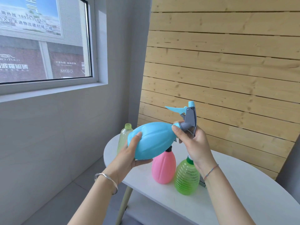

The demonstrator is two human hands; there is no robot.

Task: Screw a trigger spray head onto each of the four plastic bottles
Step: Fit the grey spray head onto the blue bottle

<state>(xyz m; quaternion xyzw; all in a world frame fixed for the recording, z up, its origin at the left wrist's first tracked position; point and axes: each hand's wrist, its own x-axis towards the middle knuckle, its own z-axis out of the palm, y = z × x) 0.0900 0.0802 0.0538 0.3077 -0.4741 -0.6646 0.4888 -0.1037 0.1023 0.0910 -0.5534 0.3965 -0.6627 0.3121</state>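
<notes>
My left hand cups the base of a blue bottle, held tilted on its side above the white table. My right hand grips the blue collar of a grey and blue trigger spray head sitting on the blue bottle's neck. A pink bottle stands on the table below; its top is hidden behind the blue bottle. A green ribbed bottle stands beside it, its top hidden by my right wrist. A pale green bottle with an open neck stands at the table's far left.
A slatted wooden panel leans behind the table. A grey wall with a window is to the left. The table's wooden leg shows at the lower middle. A grey part lies behind the ribbed bottle, mostly hidden.
</notes>
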